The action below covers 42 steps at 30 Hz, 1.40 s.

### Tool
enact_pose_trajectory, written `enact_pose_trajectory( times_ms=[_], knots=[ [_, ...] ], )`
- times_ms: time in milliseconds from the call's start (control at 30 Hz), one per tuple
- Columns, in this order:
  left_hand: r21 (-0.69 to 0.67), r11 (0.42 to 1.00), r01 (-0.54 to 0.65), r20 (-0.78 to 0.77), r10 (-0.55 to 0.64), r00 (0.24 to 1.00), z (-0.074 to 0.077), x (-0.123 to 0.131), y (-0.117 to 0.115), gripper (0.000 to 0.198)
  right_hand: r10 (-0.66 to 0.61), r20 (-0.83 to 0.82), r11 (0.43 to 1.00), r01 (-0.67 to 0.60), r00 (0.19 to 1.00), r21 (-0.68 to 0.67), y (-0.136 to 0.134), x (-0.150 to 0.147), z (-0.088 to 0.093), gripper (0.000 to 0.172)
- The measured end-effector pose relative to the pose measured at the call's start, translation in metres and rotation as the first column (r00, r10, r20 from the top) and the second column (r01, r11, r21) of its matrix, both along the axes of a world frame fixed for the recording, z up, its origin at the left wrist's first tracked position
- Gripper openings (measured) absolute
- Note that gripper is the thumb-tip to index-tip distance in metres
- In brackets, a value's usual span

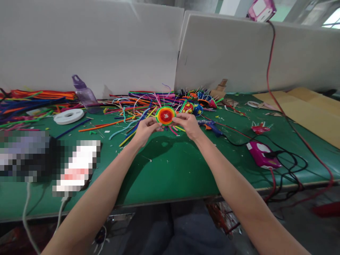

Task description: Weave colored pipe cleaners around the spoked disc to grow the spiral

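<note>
Pale partition panels (87, 42) stand behind a green-topped table (172, 177), a bright window (333, 19) at upper right.

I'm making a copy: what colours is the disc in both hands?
The disc: green outside, then yellow, orange, red, pale centre; head view.

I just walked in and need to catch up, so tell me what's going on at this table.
A person is holding a round disc of green, yellow, orange and red rings by its edges, with the left hand on one side and the right hand on the other, above the green table. Behind it lies a pile of coloured stems. A blue corded tool lies beside the right hand, held by neither hand.
</note>
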<state>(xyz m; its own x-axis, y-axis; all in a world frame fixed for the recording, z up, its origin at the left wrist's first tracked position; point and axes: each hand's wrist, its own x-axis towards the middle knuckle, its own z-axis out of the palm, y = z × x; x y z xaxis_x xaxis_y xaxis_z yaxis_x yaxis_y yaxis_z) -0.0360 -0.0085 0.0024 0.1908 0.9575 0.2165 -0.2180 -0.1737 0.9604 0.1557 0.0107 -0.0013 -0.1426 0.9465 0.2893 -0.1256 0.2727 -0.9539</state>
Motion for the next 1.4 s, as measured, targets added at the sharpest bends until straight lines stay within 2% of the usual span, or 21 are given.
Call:
enact_pose_trajectory(
  times_ms=[233,400,500,667,900,1133,1300,1400],
  knots=[
    [0.016,0.999,-0.049,-0.067,0.050,0.996,0.003,-0.001,0.000,0.027,-0.019,0.015,1.000,0.019,1.000,0.002,0.001,0.000,-0.001,0.024],
    [0.024,0.999,-0.023,-0.128,0.026,0.991,0.002,0.000,-0.001,0.030,0.024,-0.027,1.000,-0.024,0.999,0.009,-0.004,-0.005,0.002,0.022],
    [0.050,0.998,-0.033,-0.117,0.039,0.992,0.002,0.001,-0.002,0.035,0.026,-0.043,1.000,-0.026,0.999,0.007,-0.006,-0.007,0.003,0.023],
    [0.081,0.994,-0.072,-0.100,0.080,0.992,0.001,0.002,-0.001,0.033,-0.007,-0.083,1.000,0.008,0.997,0.013,-0.005,-0.008,0.003,0.025],
    [0.044,0.999,-0.015,-0.061,0.018,0.998,-0.001,-0.001,0.003,0.029,0.007,-0.067,0.998,-0.003,0.998,0.059,-0.007,-0.008,0.005,0.022],
    [0.032,0.994,-0.101,-0.030,0.102,0.994,-0.001,-0.002,0.004,0.028,-0.030,-0.051,0.997,0.033,0.998,0.069,-0.008,-0.008,0.007,0.023],
    [0.167,0.981,-0.099,-0.195,0.131,0.972,-0.002,-0.008,0.008,0.028,-0.012,-0.006,0.998,0.012,1.000,0.067,-0.007,-0.007,0.005,0.024],
    [0.195,0.976,-0.101,-0.207,0.141,0.968,-0.003,-0.010,0.009,0.028,0.061,0.065,0.996,-0.065,0.996,0.057,-0.007,-0.003,0.007,0.024]
  ],
)
